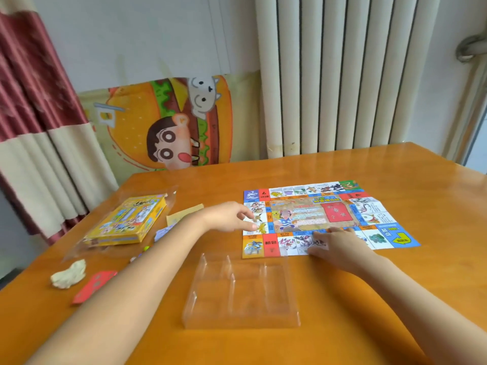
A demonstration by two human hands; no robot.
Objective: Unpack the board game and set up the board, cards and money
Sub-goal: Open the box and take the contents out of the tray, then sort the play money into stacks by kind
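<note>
- The paper game board [337, 214] lies unfolded and face up on the table [369, 299], in the right centre of the frame, with its print upside down to you.
- Judge it as a thin, light, floppy sheet. Its fold lines look raised, so it will likely slide or buckle if you push on it, and it could crease or tear if you pull one corner hard.
- Handle it with flat palms to smooth it, or pinch two opposite edges if you need to shift it.
- Your left hand [232, 217] is at the board's left border. The fingers are loosely bent, the fingertips [253, 227] touch the paper, and nothing appears to be gripped.
- Your right hand [337, 245] lies spread on the near border, with relaxed fingers [320, 243] pressing the sheet to the table and holding nothing.
- A clear plastic tray [239, 291] sits upturned just below the board, in the lower centre of the frame. It looks light, stiff and slippery.
- The yellow game box [129, 222] rests on its clear wrapper [168, 196] at the left, well apart from the board.
- A red card [95, 285] lies at the lower left.
- Pale slips [184, 213] beside the box may be cards or money; I cannot tell which. They are likely thin and are best lifted by an edge.
</note>
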